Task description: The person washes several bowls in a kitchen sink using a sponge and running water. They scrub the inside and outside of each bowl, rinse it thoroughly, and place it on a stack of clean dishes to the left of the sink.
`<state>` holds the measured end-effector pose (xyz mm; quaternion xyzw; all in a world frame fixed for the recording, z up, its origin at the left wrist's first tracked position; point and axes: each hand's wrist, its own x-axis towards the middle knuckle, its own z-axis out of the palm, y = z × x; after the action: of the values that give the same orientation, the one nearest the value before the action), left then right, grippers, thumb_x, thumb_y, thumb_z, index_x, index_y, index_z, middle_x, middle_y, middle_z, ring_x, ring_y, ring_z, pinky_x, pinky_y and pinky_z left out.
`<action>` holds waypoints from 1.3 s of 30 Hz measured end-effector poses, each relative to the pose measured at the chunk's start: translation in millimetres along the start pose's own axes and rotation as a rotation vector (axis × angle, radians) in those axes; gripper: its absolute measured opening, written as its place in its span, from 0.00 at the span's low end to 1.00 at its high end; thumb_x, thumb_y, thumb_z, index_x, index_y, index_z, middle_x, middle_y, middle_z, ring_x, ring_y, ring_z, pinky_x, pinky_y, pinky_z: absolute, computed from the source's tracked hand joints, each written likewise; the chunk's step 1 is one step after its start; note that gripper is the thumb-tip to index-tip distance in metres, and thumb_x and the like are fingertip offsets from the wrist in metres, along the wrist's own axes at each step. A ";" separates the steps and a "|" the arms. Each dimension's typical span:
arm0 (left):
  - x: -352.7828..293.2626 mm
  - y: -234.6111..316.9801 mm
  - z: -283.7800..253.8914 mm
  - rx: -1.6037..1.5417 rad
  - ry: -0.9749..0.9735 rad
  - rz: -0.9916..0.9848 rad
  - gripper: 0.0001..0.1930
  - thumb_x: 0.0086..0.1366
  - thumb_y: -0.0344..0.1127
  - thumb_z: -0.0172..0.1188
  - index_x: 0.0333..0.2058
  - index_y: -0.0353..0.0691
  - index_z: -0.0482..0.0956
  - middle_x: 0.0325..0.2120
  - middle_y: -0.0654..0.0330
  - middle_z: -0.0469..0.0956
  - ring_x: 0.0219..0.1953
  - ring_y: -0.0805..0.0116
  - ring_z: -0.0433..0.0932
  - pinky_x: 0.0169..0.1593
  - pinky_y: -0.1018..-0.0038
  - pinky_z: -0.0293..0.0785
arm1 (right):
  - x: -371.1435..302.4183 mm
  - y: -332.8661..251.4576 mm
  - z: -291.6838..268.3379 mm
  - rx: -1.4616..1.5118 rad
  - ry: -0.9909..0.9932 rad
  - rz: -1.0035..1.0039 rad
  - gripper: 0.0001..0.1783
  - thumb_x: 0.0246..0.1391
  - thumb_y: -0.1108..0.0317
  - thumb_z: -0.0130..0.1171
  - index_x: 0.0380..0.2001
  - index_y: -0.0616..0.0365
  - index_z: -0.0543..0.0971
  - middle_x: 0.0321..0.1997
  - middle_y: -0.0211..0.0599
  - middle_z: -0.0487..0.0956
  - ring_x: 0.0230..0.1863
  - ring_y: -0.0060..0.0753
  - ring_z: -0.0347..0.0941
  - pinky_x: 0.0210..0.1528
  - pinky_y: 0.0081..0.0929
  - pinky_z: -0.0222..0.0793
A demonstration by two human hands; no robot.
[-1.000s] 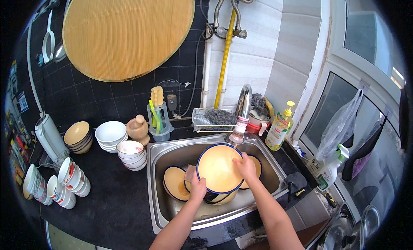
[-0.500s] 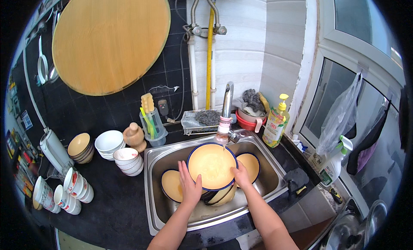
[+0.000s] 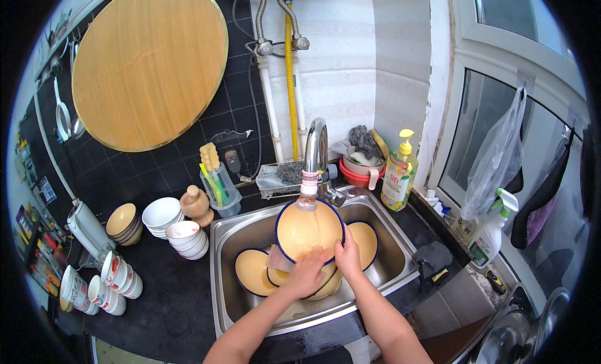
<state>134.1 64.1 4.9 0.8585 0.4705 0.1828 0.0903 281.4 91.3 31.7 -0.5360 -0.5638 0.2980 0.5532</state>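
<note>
Yellow bowl with dark blue rim (image 3: 308, 229) is held tilted on edge inside the steel sink (image 3: 238, 223), directly under the faucet (image 3: 315, 152), with water running onto its inner face. Left hand (image 3: 307, 274) lies flat against the lower inside of the bowl, fingers spread and pressed to the surface, apparently rubbing rather than gripping; a pale cloth or pad (image 3: 278, 260) shows just beside it, though whether the hand holds it cannot be told. Right hand (image 3: 348, 256) clasps the bowl's right rim, fingers curled behind and thumb toward the front, taking the weight. Judged a glazed ceramic or enamel piece: rigid, moderately heavy, breakable, and slick when wet; the rim, taken with both hands on opposite sides, is the soundest hold. More yellow dishes (image 3: 253, 271) lie in the basin, one behind the right hand (image 3: 366, 242). On the dark counter to the left stand white bowls (image 3: 164, 212), a tan bowl stack (image 3: 122, 221) and cups (image 3: 116, 279); a soap bottle (image 3: 399, 176) stands to the right. Compared with half a second earlier, the left hand has shifted from the bowl's left rim to its inner face, and the bowl sits more squarely beneath the stream.
</note>
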 end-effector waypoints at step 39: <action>25.2 -27.8 -85.9 -1.204 0.415 -0.395 0.15 0.66 0.42 0.44 0.35 0.36 0.74 0.29 0.66 0.73 0.32 0.79 0.68 0.39 0.80 0.64 | 25.8 -82.9 47.1 -0.498 0.021 -0.048 0.45 0.47 0.45 0.51 0.57 0.70 0.53 0.61 0.60 0.53 0.63 0.55 0.47 0.62 0.38 0.46</action>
<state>90.6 99.0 80.3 0.5030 0.4422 0.5550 0.4934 219.1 107.0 106.7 -0.6453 -0.6267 0.1311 0.4167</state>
